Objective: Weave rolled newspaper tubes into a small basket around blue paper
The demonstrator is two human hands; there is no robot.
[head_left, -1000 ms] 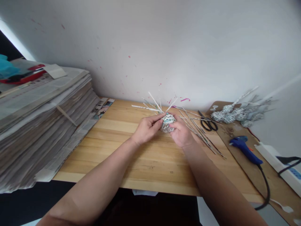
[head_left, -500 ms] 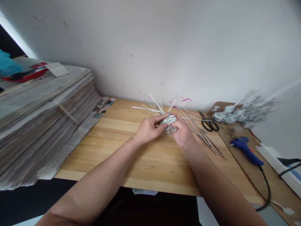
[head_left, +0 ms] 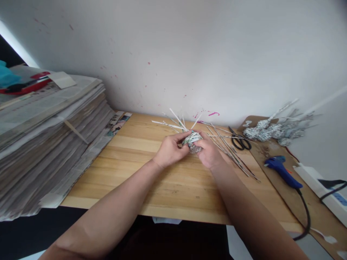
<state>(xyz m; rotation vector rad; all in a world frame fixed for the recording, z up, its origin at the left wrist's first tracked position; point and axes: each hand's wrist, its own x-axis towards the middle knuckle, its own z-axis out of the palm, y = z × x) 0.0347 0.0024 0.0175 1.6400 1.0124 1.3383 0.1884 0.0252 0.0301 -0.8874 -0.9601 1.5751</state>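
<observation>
Both of my hands meet over the far middle of a wooden table (head_left: 173,180). Between them is a small woven ball of rolled newspaper (head_left: 192,138) with thin paper sticks poking out of its top. My left hand (head_left: 170,151) has its fingers curled against the ball's left side, the thumb near the sticks. My right hand (head_left: 208,153) cups the ball from the right and below, fingers closed on it. A loose bundle of paper sticks (head_left: 230,151) lies on the table just right of my right hand.
A tall stack of newspapers (head_left: 46,141) fills the left side. Black scissors (head_left: 240,141), several finished woven paper pieces (head_left: 273,130) and a blue glue gun (head_left: 283,171) with a black cord lie on a brown board (head_left: 311,213) at the right. A white wall stands behind.
My left fingers have curled tighter against the ball and it has turned slightly in my hands. Both arms stay in about the same place.
</observation>
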